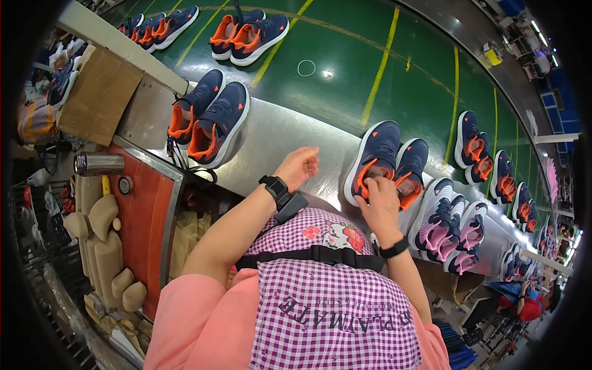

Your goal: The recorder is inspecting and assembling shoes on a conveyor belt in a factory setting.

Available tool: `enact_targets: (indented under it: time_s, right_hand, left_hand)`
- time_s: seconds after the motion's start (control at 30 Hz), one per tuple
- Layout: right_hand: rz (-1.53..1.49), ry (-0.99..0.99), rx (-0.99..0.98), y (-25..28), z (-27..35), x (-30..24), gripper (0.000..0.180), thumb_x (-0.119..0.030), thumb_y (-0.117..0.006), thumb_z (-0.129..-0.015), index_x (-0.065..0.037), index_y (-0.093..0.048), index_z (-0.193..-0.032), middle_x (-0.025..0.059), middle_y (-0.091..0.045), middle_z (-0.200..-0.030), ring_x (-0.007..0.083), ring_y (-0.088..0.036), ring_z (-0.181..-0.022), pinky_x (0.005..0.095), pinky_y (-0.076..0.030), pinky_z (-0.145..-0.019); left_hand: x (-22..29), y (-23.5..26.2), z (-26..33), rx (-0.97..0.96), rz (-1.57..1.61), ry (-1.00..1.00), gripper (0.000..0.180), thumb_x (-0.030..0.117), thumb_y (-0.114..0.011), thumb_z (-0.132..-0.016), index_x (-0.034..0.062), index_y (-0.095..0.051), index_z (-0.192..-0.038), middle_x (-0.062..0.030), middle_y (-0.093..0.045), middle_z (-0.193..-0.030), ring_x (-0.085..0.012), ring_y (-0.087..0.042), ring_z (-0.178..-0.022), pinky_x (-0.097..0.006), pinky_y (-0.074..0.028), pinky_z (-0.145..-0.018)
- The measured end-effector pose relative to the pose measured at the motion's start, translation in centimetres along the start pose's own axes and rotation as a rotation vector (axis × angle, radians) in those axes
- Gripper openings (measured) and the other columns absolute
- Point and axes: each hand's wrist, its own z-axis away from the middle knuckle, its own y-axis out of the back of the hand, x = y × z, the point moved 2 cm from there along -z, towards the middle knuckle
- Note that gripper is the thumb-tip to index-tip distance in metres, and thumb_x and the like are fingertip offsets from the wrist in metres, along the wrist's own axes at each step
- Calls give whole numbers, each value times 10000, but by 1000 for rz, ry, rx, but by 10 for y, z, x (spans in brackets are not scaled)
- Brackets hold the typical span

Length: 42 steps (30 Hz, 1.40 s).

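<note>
My right hand (381, 206) is at the opening of a navy sneaker (377, 148) with orange lining, its fingers bent over the collar. The fingertips are partly hidden inside the shoe. Close against it on the right stands the matching navy sneaker (412, 161), its orange collar next to the same hand. My left hand (298, 168) hovers over the metal ledge (320, 139), fingers loosely bent and apart, with nothing visible in them. To its left, another pair of navy sneakers (223, 120) stands on the ledge, with black cords hanging by the heels.
Beyond the ledge runs a green conveyor belt (339, 55) with yellow lines, carrying more navy pairs. Pink-lined sneakers (441, 219) stand to the right. At left are a red board (148, 216), beige shoe forms (105, 246), a metal can (98, 164) and a cardboard sheet (102, 92).
</note>
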Motion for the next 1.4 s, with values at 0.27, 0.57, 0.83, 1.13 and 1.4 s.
enact_targets:
  time_s: [0.27,0.57,0.83,1.13,1.4]
  right_hand:
    - [160,-231,-203,12,15,20,708,-443,-814,-574,-151,-574,-1173,146,-526,-883,323,-532,-854,405,-460,-680]
    - [86,-122,-98,13,-12,73,510,-448,-808,-556,-99,-685,-906,143,-595,-838,315,-588,-821,412,-470,-683]
    - [502,-127,135,39,-102,192,495,-349,-730,-717,-109,-603,-1130,169,-554,-1157,321,-551,-1018,436,-435,-827]
    - [-76,-133,68,-70,-43,81,480,-150,-620,-798,-80,-496,-1257,263,-363,-1373,427,-369,-1250,499,-309,-1025]
    - [-74,-329,-51,-96,11,42,554,-220,-585,-842,-68,-408,-1344,218,-289,-1445,408,-232,-1351,510,-205,-1083]
  left_hand:
    - [5,25,-14,123,16,-151,192,215,-640,-860,78,-569,-974,-65,-577,-885,-179,-556,-810,-301,-494,-725]
    - [-2,36,4,129,-1909,-849,478,250,-586,-839,155,-460,-1290,-121,-370,-1363,-299,-298,-1312,-464,-288,-1044]
    - [-2,36,3,131,-1975,-798,501,285,-568,-850,160,-426,-1314,-125,-343,-1390,-300,-272,-1330,-471,-274,-1052]
    - [11,31,8,133,-1843,-856,460,206,-614,-802,139,-502,-1243,-136,-448,-1298,-316,-378,-1246,-463,-323,-1013]
    - [185,22,-51,285,-1741,-1044,296,179,-684,-715,102,-637,-996,-114,-582,-1075,-311,-511,-1038,-399,-435,-881]
